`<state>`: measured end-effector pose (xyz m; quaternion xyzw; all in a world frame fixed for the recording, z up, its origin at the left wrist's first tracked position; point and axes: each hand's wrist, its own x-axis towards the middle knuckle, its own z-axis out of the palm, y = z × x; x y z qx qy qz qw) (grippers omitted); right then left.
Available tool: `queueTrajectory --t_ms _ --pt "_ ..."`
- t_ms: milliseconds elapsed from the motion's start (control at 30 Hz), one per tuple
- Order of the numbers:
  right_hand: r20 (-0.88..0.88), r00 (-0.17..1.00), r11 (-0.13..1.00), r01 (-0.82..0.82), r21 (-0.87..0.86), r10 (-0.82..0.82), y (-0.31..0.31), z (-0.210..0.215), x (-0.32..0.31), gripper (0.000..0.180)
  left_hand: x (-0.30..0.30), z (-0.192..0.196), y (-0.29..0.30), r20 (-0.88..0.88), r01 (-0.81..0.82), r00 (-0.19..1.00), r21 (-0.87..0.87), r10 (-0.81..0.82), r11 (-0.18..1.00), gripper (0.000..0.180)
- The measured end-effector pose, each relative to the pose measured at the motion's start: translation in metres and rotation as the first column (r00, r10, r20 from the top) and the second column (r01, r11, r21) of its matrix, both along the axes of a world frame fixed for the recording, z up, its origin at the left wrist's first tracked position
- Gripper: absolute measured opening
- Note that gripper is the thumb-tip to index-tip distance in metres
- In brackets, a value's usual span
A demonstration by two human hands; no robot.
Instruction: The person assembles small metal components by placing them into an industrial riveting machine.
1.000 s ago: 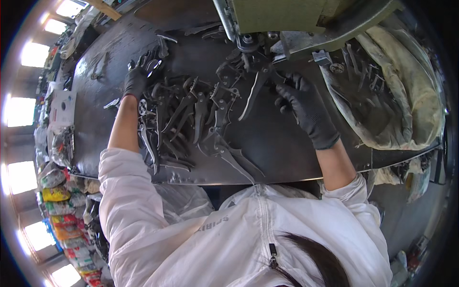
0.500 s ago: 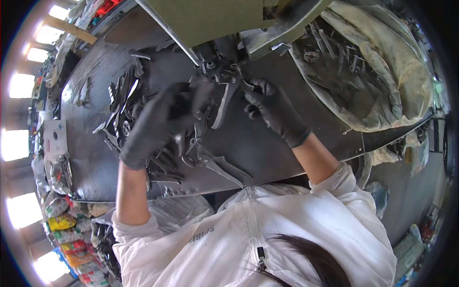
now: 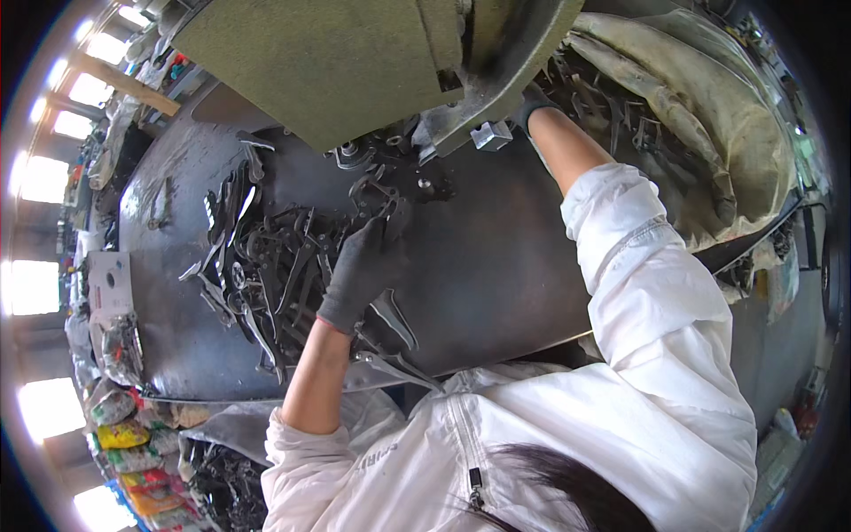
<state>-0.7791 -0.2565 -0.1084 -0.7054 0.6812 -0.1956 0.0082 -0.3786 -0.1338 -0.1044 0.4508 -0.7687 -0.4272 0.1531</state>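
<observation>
My left hand [image 3: 359, 270], in a dark grey glove, is closed on a dark metal tool part with a rounded head [image 3: 372, 191], just in front of the machine. Beside and left of it lies a pile of dark metal tool parts [image 3: 279, 253] with curved, handle-like arms. Some of them reach under my left wrist toward the table's near edge. My right hand [image 3: 534, 105], gloved too, is stretched far forward beside the machine, near the cloth-lined container [image 3: 753, 142]. The machine's frame covers its fingers, so whether it holds anything does not show.
A large green machine head [image 3: 310, 66] overhangs the far middle of the dark metal table [image 3: 496, 275]. Its small metal block [image 3: 490, 136] juts out beside my right wrist. Metal parts lie inside the container at right. Bright bags [image 3: 124, 434] are stacked at far left.
My right hand has moved from below the machine's tooling, forward and right toward the container. The left has shifted right and now holds a tool part near the machine. My head view has shifted.
</observation>
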Motion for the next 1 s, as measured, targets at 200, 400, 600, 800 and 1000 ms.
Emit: queueTrajectory --t_ms 200,400,600,800,1000 --pt "0.672 0.702 0.967 0.098 0.236 -0.235 0.086 0.041 0.026 0.033 0.004 0.017 0.007 -0.187 -0.126 0.97 0.157 0.154 0.98 0.017" --pt "0.042 0.845 0.821 0.53 -0.212 -0.534 0.186 0.103 -0.014 0.048 -0.019 0.064 0.01 -0.223 -0.15 0.951 0.276 0.215 0.949 0.03" --pt "0.067 0.94 0.832 0.328 -0.447 -0.335 0.171 0.083 0.057 0.053 -0.029 0.06 0.007 -0.427 -0.094 0.874 0.318 0.231 0.944 0.038" --pt "0.109 0.919 0.789 0.382 -0.481 -0.378 0.148 0.091 0.036 0.044 -0.023 0.075 0.007 -0.311 -0.133 0.925 0.268 0.216 0.954 0.034" --pt "0.989 0.064 0.968 -0.207 0.143 -0.132 0.176 0.082 0.138 0.022 -0.018 0.049 -0.008 -0.326 0.001 0.943 -0.182 -0.062 0.983 0.032"
